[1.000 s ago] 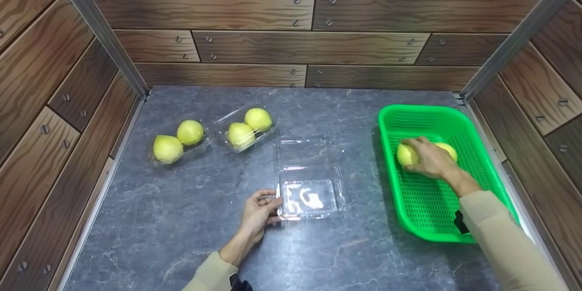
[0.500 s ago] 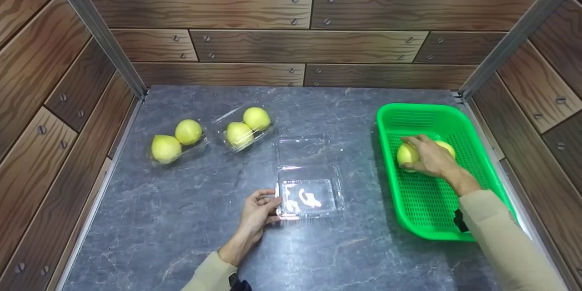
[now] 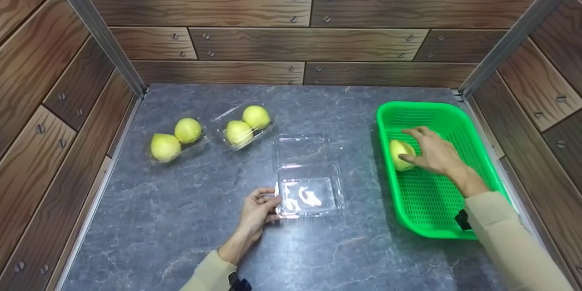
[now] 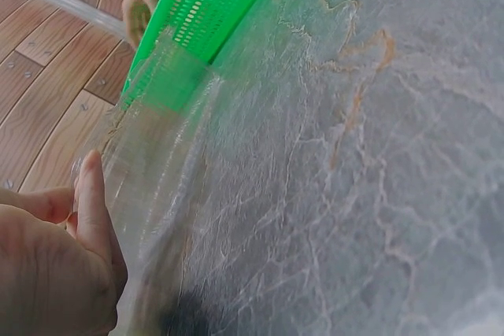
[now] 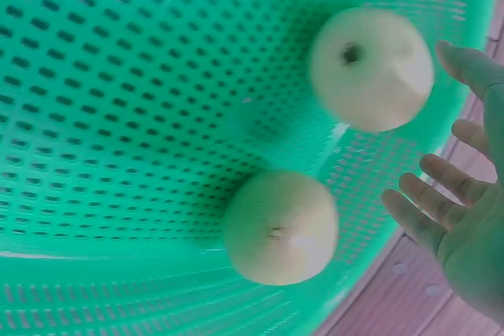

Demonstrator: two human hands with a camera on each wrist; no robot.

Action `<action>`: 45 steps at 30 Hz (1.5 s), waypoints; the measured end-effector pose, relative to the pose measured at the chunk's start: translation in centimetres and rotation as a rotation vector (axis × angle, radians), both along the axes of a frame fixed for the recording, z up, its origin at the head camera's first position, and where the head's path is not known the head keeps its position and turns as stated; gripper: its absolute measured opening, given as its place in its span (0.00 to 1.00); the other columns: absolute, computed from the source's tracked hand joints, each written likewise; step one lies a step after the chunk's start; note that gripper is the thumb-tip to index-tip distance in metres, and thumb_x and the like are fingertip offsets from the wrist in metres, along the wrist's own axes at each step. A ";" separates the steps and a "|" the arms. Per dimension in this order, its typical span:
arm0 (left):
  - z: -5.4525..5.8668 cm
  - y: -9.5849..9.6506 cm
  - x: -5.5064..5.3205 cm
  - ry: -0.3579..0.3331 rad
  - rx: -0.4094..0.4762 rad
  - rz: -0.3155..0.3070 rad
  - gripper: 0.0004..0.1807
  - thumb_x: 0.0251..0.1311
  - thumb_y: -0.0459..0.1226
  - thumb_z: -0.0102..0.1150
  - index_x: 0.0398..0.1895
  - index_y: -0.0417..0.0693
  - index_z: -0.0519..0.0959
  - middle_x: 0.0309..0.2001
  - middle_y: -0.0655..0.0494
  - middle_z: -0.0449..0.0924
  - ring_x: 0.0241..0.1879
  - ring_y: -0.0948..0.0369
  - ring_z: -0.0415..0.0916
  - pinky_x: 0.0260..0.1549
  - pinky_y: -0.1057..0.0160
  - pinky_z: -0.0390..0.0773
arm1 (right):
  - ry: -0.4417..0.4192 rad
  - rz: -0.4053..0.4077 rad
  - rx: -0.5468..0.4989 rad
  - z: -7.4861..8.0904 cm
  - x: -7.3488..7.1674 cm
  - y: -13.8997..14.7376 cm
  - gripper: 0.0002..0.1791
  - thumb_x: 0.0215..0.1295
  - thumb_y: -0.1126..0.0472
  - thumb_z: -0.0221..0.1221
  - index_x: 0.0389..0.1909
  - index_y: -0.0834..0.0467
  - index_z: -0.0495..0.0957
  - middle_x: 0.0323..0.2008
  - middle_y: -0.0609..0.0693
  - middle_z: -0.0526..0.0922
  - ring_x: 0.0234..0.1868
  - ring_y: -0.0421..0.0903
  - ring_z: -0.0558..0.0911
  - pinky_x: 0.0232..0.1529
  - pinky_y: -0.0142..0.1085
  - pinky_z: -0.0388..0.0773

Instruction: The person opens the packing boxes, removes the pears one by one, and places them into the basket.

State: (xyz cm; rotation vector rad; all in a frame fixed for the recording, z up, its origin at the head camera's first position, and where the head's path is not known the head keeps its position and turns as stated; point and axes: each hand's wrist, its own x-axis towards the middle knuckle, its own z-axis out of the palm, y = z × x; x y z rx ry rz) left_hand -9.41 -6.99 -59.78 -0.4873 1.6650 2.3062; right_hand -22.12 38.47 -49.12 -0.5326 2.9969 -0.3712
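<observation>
My left hand [image 3: 257, 211] pinches the left edge of a clear plastic clamshell box [image 3: 309, 195], which lies unfolded on the table with its lid half toward the back. In the left wrist view the thumb and fingers meet at the box's thin wall. My right hand [image 3: 434, 152] hovers inside the green basket [image 3: 423, 209] with fingers spread, its thumb overlapping a round yellow-green fruit [image 3: 400, 157] by the left wall. The right wrist view shows this hand apart from two such fruits: an upper fruit [image 5: 372, 68] and a lower fruit [image 5: 281, 227]. The hand hides one in the head view.
Two clear boxes stand at the back left, each with two yellow-green fruits: the left box [image 3: 195, 146] and the right box [image 3: 223, 120]. Wood-patterned walls [image 3: 245, 45] enclose the grey marbled table [image 3: 182, 218] at the back and sides.
My right hand has let go of the fruit, spreading its fingers and rising a little. That fruit now sits closer to the basket's left wall. The left hand keeps its place on the box.
</observation>
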 end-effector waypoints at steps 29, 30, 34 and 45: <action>-0.1 0.2 0.0 0.004 0.011 0.003 0.20 0.64 0.29 0.68 0.57 0.34 0.75 0.31 0.58 0.81 0.28 0.64 0.83 0.23 0.68 0.88 | 0.481 0.280 -0.039 2.0 6.6 -10.4 0.37 0.56 0.48 0.78 0.64 0.59 0.79 0.54 0.61 0.84 0.45 0.55 0.86 0.27 0.40 0.85; -0.1 0.3 0.0 0.009 0.009 0.003 0.20 0.64 0.29 0.68 0.57 0.34 0.75 0.31 0.58 0.81 0.28 0.64 0.83 0.23 0.68 0.88 | 0.484 0.289 -0.044 1.7 6.8 -10.8 0.37 0.56 0.48 0.78 0.64 0.59 0.79 0.53 0.60 0.84 0.45 0.55 0.86 0.26 0.39 0.85; -0.1 0.3 0.0 0.026 0.012 -0.001 0.20 0.65 0.29 0.67 0.58 0.33 0.74 0.33 0.56 0.84 0.29 0.63 0.85 0.23 0.68 0.88 | 0.491 0.325 -0.058 0.7 7.7 -12.4 0.36 0.57 0.47 0.77 0.63 0.59 0.79 0.53 0.58 0.85 0.45 0.52 0.86 0.29 0.34 0.86; 0.0 0.5 -0.3 0.005 0.038 -0.007 0.18 0.66 0.28 0.66 0.56 0.34 0.74 0.31 0.58 0.81 0.27 0.65 0.82 0.23 0.67 0.89 | 0.506 0.406 -0.128 -3.1 9.6 -16.0 0.32 0.54 0.51 0.77 0.60 0.56 0.81 0.50 0.55 0.86 0.44 0.49 0.86 0.34 0.33 0.87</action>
